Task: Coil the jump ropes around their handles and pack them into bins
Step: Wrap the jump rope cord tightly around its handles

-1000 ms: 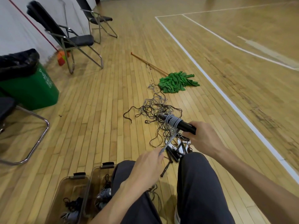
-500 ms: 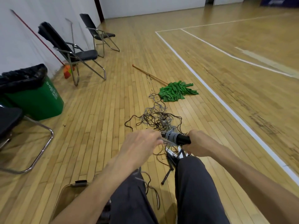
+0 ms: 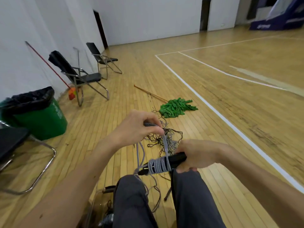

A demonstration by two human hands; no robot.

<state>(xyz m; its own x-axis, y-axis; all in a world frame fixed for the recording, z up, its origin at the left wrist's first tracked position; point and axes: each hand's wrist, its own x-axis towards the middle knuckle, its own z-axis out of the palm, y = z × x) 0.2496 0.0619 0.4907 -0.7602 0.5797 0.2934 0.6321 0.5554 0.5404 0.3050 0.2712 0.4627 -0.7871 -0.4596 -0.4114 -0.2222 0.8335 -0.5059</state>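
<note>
Grey rope [image 3: 158, 165] rings a cylindrical black handle [image 3: 178, 159].

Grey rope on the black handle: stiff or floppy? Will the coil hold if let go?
Probably floppy: slack grey rope hangs in loose curves below the left hand. Its coil likely loosens if released: no knot shows, and the strand runs taut up from the handle in the right hand.

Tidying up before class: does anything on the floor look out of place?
Yes. A green mop lies flat on the floor near the white court line, not propped like the broom at the wall. A tangle of jump ropes sprawls beside it.
</note>
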